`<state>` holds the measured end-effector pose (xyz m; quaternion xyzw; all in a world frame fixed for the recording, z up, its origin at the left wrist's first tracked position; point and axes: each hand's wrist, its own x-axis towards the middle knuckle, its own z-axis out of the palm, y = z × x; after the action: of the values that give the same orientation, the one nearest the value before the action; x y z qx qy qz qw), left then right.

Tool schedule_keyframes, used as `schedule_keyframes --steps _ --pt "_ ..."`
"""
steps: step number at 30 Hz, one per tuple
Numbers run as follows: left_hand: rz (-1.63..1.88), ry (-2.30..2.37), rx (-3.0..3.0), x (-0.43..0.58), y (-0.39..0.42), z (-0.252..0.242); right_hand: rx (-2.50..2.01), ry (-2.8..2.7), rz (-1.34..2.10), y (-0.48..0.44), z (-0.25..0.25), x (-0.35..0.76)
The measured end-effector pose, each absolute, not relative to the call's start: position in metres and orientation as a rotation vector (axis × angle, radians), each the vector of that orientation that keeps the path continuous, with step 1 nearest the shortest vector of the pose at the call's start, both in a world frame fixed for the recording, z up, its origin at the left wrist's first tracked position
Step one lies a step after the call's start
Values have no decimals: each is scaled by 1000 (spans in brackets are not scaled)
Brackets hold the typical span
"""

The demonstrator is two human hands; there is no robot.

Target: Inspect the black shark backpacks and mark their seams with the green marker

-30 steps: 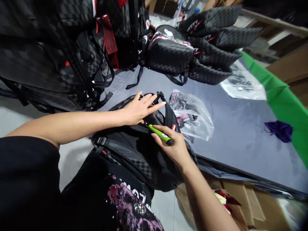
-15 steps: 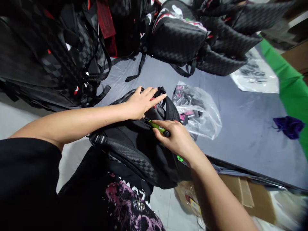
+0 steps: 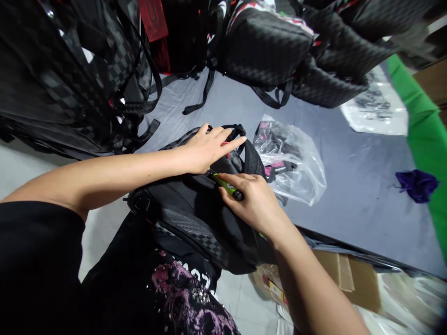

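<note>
A black backpack (image 3: 209,209) with checkered straps lies at the table's near edge, partly over my lap. Fingers spread, my left hand (image 3: 207,146) rests on its upper part. My right hand (image 3: 253,200) is wrapped round a small green tool with a black end (image 3: 228,187). The tool's thin dark tip points at the bag close to my left thumb; where exactly it touches is hidden. Just right of the bag is a clear plastic bag (image 3: 296,163) with black and pink pieces inside.
Checkered backpacks stand at the left (image 3: 70,83) and along the back (image 3: 265,46) of the grey table (image 3: 363,186). A white printed bag (image 3: 380,107), green cloth (image 3: 415,111) and purple cloth (image 3: 417,185) are at the right. Below the edge is a cardboard box (image 3: 363,279).
The view has shifted slightly. The green tool and my right hand have moved a little left relative to the backpack; my left hand stays spread on it.
</note>
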<state>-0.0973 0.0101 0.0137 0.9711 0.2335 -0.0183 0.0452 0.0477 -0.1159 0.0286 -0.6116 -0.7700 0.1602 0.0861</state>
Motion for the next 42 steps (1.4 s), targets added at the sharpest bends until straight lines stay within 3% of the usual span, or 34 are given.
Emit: schedule_keyframes --steps 21,42 --pt "2 687 2957 -100 13 5 -1913 -2022 329 -125 13 27" --pt "56 697 2998 -103 11 2 -1943 -1947 424 -129 15 27"
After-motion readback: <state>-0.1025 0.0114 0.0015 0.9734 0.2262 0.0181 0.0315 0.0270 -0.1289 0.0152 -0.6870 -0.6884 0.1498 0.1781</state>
